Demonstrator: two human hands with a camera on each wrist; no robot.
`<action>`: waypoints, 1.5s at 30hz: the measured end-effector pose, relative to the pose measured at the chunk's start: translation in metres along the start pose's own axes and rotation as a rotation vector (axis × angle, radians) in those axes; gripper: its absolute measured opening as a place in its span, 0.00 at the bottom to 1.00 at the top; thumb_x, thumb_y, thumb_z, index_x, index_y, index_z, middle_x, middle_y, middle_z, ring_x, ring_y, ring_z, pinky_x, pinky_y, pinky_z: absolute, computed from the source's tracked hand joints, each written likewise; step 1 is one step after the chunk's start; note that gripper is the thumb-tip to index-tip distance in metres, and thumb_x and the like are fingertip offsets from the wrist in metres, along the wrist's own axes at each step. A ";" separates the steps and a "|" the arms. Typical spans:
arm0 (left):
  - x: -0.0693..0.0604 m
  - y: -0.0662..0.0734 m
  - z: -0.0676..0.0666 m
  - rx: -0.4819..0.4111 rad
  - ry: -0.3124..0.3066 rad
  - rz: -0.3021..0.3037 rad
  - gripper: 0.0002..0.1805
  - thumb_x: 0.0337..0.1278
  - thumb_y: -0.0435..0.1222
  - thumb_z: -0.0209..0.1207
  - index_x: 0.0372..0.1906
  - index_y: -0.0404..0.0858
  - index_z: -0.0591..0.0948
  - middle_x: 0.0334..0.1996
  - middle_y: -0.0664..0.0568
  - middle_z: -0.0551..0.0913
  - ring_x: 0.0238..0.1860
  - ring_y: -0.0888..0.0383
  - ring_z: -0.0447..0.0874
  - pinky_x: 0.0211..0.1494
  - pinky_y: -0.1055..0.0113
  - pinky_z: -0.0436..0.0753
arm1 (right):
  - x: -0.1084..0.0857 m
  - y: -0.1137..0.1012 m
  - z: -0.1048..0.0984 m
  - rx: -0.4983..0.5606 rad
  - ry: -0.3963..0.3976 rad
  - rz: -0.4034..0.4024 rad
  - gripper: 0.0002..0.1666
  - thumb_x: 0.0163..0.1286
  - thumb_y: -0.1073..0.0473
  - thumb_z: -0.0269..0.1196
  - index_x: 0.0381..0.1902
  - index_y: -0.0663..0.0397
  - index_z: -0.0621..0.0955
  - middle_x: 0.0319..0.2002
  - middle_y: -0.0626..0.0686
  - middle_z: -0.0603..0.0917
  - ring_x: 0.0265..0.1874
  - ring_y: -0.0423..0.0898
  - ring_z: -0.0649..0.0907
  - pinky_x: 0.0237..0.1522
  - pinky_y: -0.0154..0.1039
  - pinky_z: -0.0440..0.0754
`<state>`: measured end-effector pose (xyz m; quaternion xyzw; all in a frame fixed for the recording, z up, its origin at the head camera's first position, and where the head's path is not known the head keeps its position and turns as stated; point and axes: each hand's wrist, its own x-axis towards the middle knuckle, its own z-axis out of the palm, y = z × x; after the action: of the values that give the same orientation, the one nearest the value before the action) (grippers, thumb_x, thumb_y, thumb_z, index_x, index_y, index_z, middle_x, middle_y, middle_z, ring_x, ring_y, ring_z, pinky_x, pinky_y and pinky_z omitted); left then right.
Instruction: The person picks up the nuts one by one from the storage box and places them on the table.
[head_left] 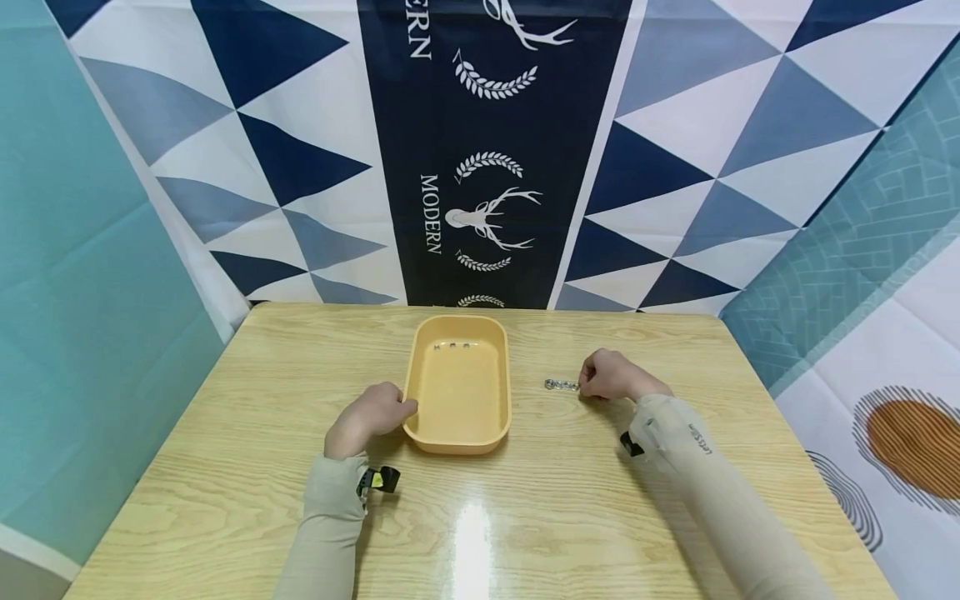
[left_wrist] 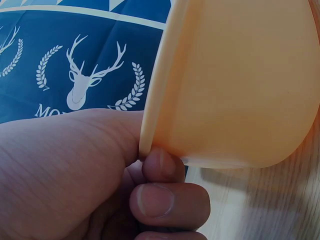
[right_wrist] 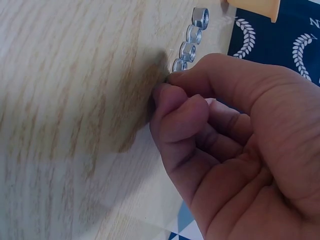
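Note:
My left hand (head_left: pixel 372 410) grips the left rim of a yellow plastic tray (head_left: pixel 457 444), its thumb over the edge and fingers below, as the left wrist view shows. Three small metal nuts (head_left: pixel 452 345) lie inside at the tray's far end. Right of the tray, several shiny metal nuts (right_wrist: pixel 188 51) stand in a short row on the table. At the right end of that row my right hand (head_left: pixel 609 375) pinches with thumb and forefinger at the end nut, which the fingertips mostly hide. The remaining fingers of this hand are curled in.
All of this stands on a light wood-grain table (head_left: pixel 247 433). A patterned cloth (head_left: pixel 487 208) with deer heads and triangles hangs behind the table's far edge. Teal cloth (head_left: pixel 90 275) hangs on the left, and more patterned cloth on the right.

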<state>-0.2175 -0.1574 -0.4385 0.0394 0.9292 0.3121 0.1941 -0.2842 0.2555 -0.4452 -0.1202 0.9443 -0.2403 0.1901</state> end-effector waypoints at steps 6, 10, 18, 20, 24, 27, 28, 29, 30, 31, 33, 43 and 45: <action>-0.001 0.000 0.000 -0.002 -0.007 -0.013 0.19 0.67 0.43 0.51 0.17 0.44 0.71 0.13 0.57 0.64 0.16 0.61 0.58 0.22 0.69 0.61 | -0.001 0.000 0.000 0.027 -0.017 0.003 0.03 0.66 0.68 0.63 0.32 0.58 0.83 0.26 0.53 0.85 0.22 0.44 0.81 0.28 0.36 0.79; -0.001 0.000 -0.001 -0.005 -0.007 -0.015 0.19 0.66 0.43 0.51 0.17 0.44 0.71 0.13 0.57 0.63 0.16 0.61 0.58 0.22 0.69 0.61 | -0.001 0.000 0.000 0.024 -0.024 -0.009 0.02 0.67 0.67 0.63 0.34 0.60 0.83 0.27 0.53 0.85 0.22 0.44 0.81 0.28 0.36 0.79; -0.001 0.002 -0.001 -0.008 -0.003 -0.008 0.18 0.66 0.42 0.51 0.18 0.44 0.71 0.13 0.57 0.64 0.16 0.61 0.59 0.22 0.68 0.61 | -0.001 -0.002 -0.003 0.028 -0.051 -0.021 0.06 0.62 0.69 0.65 0.38 0.61 0.81 0.29 0.53 0.83 0.22 0.42 0.80 0.29 0.36 0.79; -0.001 0.002 0.000 -0.010 -0.004 -0.013 0.19 0.66 0.42 0.51 0.17 0.44 0.71 0.13 0.56 0.64 0.16 0.60 0.59 0.22 0.68 0.61 | -0.001 -0.002 -0.003 0.031 -0.059 -0.031 0.07 0.62 0.70 0.66 0.38 0.61 0.81 0.29 0.54 0.82 0.22 0.42 0.79 0.29 0.36 0.79; 0.000 0.002 0.001 -0.009 -0.007 -0.016 0.18 0.65 0.43 0.51 0.18 0.43 0.73 0.13 0.56 0.65 0.16 0.60 0.60 0.22 0.68 0.62 | -0.001 -0.002 -0.003 0.028 -0.059 -0.033 0.07 0.62 0.70 0.66 0.38 0.62 0.80 0.29 0.54 0.82 0.22 0.42 0.79 0.29 0.36 0.79; -0.001 0.002 0.000 -0.012 -0.008 -0.015 0.18 0.66 0.42 0.51 0.18 0.43 0.73 0.13 0.56 0.65 0.16 0.60 0.59 0.22 0.68 0.62 | -0.001 -0.002 -0.003 0.021 -0.059 -0.024 0.07 0.63 0.70 0.66 0.39 0.61 0.80 0.30 0.54 0.82 0.22 0.42 0.79 0.29 0.36 0.78; -0.001 0.002 0.000 -0.013 -0.010 -0.018 0.18 0.66 0.42 0.51 0.19 0.43 0.73 0.13 0.56 0.65 0.16 0.60 0.59 0.22 0.68 0.62 | -0.001 -0.002 -0.003 0.018 -0.059 -0.023 0.06 0.63 0.70 0.66 0.39 0.61 0.80 0.30 0.54 0.82 0.23 0.42 0.79 0.29 0.36 0.78; -0.001 0.003 0.000 -0.016 -0.011 -0.020 0.18 0.66 0.42 0.51 0.19 0.43 0.73 0.13 0.56 0.64 0.16 0.60 0.59 0.22 0.68 0.61 | -0.001 -0.002 -0.004 0.015 -0.061 -0.024 0.06 0.64 0.69 0.65 0.39 0.61 0.80 0.31 0.55 0.83 0.23 0.43 0.79 0.30 0.36 0.78; -0.001 0.003 0.000 -0.014 -0.010 -0.018 0.18 0.66 0.42 0.51 0.19 0.43 0.73 0.13 0.56 0.64 0.16 0.60 0.58 0.22 0.68 0.61 | 0.000 -0.003 -0.004 0.011 -0.060 -0.023 0.06 0.64 0.69 0.65 0.39 0.61 0.80 0.31 0.54 0.83 0.23 0.43 0.79 0.30 0.36 0.78; -0.001 0.003 0.000 -0.013 -0.008 -0.016 0.18 0.66 0.42 0.51 0.18 0.43 0.73 0.13 0.56 0.64 0.15 0.60 0.58 0.22 0.68 0.61 | 0.000 -0.003 -0.004 0.010 -0.060 -0.017 0.06 0.64 0.69 0.65 0.39 0.61 0.80 0.31 0.54 0.83 0.24 0.43 0.79 0.30 0.36 0.78; -0.001 0.002 0.000 -0.010 -0.006 -0.012 0.19 0.67 0.42 0.51 0.18 0.43 0.72 0.13 0.56 0.64 0.16 0.61 0.58 0.22 0.68 0.61 | 0.002 -0.004 -0.004 0.009 -0.060 -0.011 0.05 0.64 0.69 0.65 0.38 0.60 0.80 0.31 0.54 0.82 0.24 0.43 0.79 0.31 0.36 0.78; -0.002 0.003 -0.001 -0.015 -0.011 -0.014 0.18 0.66 0.42 0.51 0.18 0.43 0.71 0.13 0.56 0.64 0.16 0.61 0.58 0.22 0.68 0.61 | 0.001 -0.009 -0.011 0.000 -0.077 0.011 0.07 0.65 0.68 0.64 0.41 0.61 0.80 0.30 0.54 0.81 0.23 0.43 0.77 0.30 0.37 0.76; -0.002 0.003 -0.002 -0.014 -0.013 -0.016 0.18 0.66 0.42 0.51 0.18 0.43 0.71 0.13 0.56 0.63 0.16 0.61 0.58 0.21 0.69 0.61 | 0.002 -0.013 -0.015 -0.007 -0.079 0.012 0.07 0.67 0.67 0.63 0.42 0.62 0.80 0.30 0.55 0.82 0.23 0.44 0.78 0.29 0.38 0.76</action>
<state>-0.2161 -0.1568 -0.4348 0.0327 0.9260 0.3168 0.2028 -0.2900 0.2497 -0.4269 -0.1245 0.9375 -0.2308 0.2285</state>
